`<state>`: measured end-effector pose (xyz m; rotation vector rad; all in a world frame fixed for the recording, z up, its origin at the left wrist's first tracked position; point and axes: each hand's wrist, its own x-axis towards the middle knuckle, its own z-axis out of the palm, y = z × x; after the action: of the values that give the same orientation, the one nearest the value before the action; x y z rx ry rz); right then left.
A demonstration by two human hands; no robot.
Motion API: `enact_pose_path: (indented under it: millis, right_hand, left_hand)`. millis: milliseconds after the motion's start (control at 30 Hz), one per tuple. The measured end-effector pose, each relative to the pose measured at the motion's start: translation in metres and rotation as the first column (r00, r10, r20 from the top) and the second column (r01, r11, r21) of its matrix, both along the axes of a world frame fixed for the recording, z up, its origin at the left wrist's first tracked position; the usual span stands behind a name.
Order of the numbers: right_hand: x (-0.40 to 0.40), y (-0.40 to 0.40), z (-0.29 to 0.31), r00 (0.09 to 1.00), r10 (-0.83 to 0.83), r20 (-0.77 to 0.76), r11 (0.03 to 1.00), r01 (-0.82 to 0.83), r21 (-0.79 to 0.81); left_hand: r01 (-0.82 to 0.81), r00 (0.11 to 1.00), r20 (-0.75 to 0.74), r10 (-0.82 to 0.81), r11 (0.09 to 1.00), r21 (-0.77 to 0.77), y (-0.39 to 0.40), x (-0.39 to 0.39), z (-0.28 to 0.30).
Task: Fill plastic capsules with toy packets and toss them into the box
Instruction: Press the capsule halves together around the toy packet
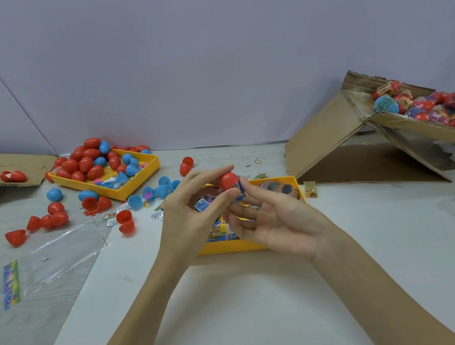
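Observation:
My left hand (194, 213) pinches a red capsule half (228, 180) between thumb and fingers, above the yellow tray of toy packets (229, 246). A blue toy packet (240, 192) sticks out of the capsule half, and the index finger of my right hand (272, 218) presses against it, palm up and fingers mostly straight. More packets (219, 230) lie in the tray under my hands. The tilted cardboard box (421, 125) at the right holds several filled capsules.
A second yellow tray (146, 173) at the back left is piled with red and blue capsule halves. More halves (54, 219) are scattered on the table to the left. Clear plastic bags (55, 250) lie at the left, flat cardboard (5, 168) at far left.

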<state>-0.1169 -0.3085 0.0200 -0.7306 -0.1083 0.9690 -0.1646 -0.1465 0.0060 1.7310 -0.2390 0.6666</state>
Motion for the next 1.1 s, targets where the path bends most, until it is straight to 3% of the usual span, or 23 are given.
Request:
enact_pose_path:
  millis: [200,333,567,733,967,1033,1100]
  right_hand:
    - [-0.003,0.001,0.001,0.999,-0.03,-0.018,0.999,0.029,-0.021]
    - [-0.004,0.002,0.003,0.999,-0.041,-0.009,0.999,0.041,-0.024]
    - [-0.003,0.004,0.002,0.994,-0.056,0.089,0.997,0.061,-0.047]
    - [0.0,0.004,-0.002,0.981,-0.089,0.172,0.991,0.105,-0.086]
    - [-0.003,0.003,-0.009,0.847,-0.081,0.525,0.923,0.263,-0.282]
    - [0.002,-0.001,-0.004,0.859,-0.114,0.499,0.917,0.284,-0.28]
    - [0.019,-0.013,0.012,0.907,-0.214,0.363,0.945,0.286,-0.158]
  left_hand:
    - [0.058,0.997,-0.049,-0.063,0.994,-0.095,0.003,0.001,0.0]
    - [0.148,0.976,-0.111,-0.186,0.947,-0.286,0.004,0.003,-0.002]
    - [0.155,0.969,-0.141,-0.203,0.943,-0.294,0.007,0.004,-0.002]
    - [0.077,0.982,-0.148,-0.121,0.959,-0.272,0.006,0.002,-0.002]
    - [-0.04,0.977,-0.214,0.011,0.99,-0.134,0.005,0.004,-0.004]
    - [-0.138,0.972,-0.21,0.103,0.978,-0.158,0.007,0.003,-0.005]
    - [-0.194,0.966,-0.207,0.152,0.959,-0.204,0.012,0.002,-0.005]
